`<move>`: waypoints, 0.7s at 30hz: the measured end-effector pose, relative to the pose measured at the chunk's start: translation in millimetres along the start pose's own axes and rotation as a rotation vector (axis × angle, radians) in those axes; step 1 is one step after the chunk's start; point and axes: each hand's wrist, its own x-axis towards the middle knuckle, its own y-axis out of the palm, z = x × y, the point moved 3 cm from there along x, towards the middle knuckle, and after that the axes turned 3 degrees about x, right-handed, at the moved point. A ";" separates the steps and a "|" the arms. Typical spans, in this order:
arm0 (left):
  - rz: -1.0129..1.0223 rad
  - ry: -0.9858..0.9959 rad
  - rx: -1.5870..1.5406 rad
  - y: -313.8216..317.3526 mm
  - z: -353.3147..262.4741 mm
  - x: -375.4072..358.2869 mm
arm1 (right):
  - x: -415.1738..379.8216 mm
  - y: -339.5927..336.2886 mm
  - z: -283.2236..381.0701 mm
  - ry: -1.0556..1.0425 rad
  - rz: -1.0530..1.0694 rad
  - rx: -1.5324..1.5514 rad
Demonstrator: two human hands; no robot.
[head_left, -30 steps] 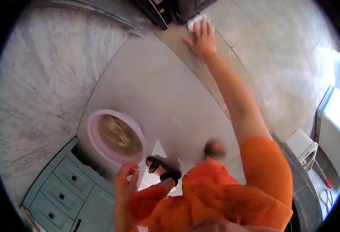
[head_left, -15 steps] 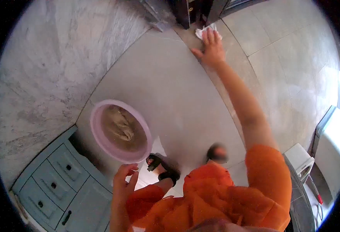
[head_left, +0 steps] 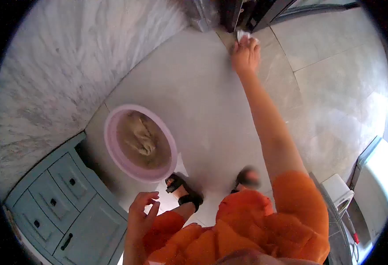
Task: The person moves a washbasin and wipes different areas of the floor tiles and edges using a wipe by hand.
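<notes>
My right hand (head_left: pixel 247 56) is stretched far forward at the top, its fingers closed around a white cloth (head_left: pixel 242 35) on the floor beside a dark door frame. Near the bottom left my left hand (head_left: pixel 143 212) hovers with bent fingers apart and nothing in it. Just beyond it stands a pink basin (head_left: pixel 172 152) of murky water, with a brownish cloth (head_left: pixel 143 137) lying in the water.
A blue-grey cabinet (head_left: pixel 94 221) stands at the lower left, against a marble wall (head_left: pixel 61 79). Dark sandals (head_left: pixel 187 192) are on my feet on the tiled floor (head_left: pixel 194 97). At the right are a white appliance (head_left: pixel 375 176) and a cable with a red part.
My right fingers, spread flat over the white cloth before, have drawn together around it. The view has shifted slightly. My left hand stays low near the basin.
</notes>
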 end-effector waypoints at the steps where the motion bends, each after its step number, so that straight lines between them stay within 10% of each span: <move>1: 0.029 -0.026 0.026 -1.3 -0.8 -3.2 | 10.3 6.9 4.6 0.030 -0.038 -0.001; 9: -0.039 -0.043 -0.015 -1.1 22.0 -10.3 | 19.4 9.5 -11.4 0.163 0.245 0.248; 17: -0.035 -0.010 0.035 1.7 26.3 -5.8 | 21.4 2.1 -18.9 -0.143 0.504 -0.195; 21: -0.037 -0.035 0.043 2.0 19.7 -7.7 | 43.4 16.3 0.7 0.149 0.512 0.040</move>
